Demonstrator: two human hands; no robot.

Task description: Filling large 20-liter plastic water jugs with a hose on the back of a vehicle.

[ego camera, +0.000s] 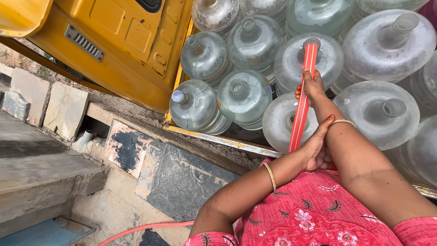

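A red-orange hose (302, 105) runs up from my lap to the open neck of a clear water jug (287, 64), and its end sits at the mouth. My right hand (312, 87) grips the hose just below the jug's neck. My left hand (317, 146) holds the hose lower down, close to my pink flowered dress (314, 214). Each wrist has a thin gold bangle. Several more large clear jugs surround it, most with open necks; one at the front left (195, 105) has a blue cap.
The jugs lie packed in the bed of a yellow vehicle (123, 41), whose rim (218, 139) runs below them. Dark stone slabs (182, 180) and a concrete step (41, 168) lie below left. More hose (145, 227) trails on the ground.
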